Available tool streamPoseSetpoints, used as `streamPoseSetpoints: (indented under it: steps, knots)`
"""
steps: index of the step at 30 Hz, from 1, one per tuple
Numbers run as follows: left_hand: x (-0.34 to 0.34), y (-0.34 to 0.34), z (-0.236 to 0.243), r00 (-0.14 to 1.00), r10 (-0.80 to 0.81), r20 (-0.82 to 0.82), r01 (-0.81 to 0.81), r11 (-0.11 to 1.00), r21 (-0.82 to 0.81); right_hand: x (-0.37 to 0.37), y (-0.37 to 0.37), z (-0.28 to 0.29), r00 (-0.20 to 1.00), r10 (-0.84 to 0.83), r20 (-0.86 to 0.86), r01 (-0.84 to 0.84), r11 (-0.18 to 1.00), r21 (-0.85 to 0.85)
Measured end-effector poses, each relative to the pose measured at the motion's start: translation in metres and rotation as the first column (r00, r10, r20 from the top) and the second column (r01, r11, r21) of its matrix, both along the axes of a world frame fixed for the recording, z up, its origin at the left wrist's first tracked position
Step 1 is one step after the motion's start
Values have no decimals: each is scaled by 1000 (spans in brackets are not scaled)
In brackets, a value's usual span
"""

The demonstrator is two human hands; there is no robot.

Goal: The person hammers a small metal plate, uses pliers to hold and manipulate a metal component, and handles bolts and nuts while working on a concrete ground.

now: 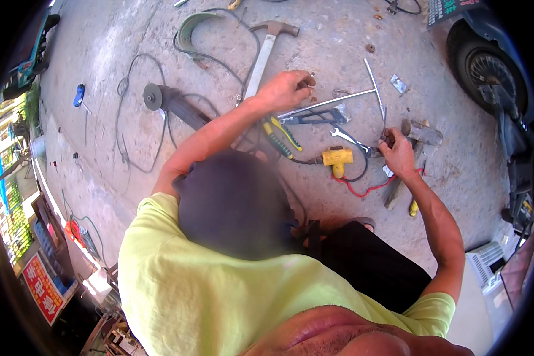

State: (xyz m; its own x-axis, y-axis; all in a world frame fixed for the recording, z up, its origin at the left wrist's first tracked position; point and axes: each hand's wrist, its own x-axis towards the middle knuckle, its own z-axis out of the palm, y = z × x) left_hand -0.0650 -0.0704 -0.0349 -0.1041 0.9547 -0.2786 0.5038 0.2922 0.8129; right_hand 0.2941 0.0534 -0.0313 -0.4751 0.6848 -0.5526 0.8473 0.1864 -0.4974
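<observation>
My left hand (288, 90) hovers over the concrete floor, fingers loosely bent and apart, holding nothing I can see. Below it lie a T-handle wrench (338, 102), a black-framed tool (311, 117) and pliers with yellow-green grips (282, 137). To its left is a hammer (262, 59) with a pale handle. On the right, the fingers of my right hand (399, 153) are closed around a thin dark rod-like piece (385, 118), its lower end hidden. Close by are an open-ended wrench (347, 138), a yellow socket block (337, 158) and a cylindrical hammer-like head (422, 132).
An angle grinder (178, 105) with its cord lies at left, beyond it a blue-handled tool (79, 95). Red wire (362, 193) and a yellow-handled tool (413, 207) lie nearer me. A vehicle wheel (486, 65) stands at far right. A dark rounded shape (234, 204) blocks the centre.
</observation>
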Motion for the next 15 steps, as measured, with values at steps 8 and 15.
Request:
streamPoseSetpoints:
  steps: [8, 15]
  knots:
    - [4, 8, 12, 958, -18, 288, 34, 998, -53, -49, 20, 68, 881, -186, -435, -123, 798, -590]
    - [57, 25, 42, 709, -229, 667, 245, 967, 71, -67, 6, 80, 854, -154, -497, -256, 709, -658]
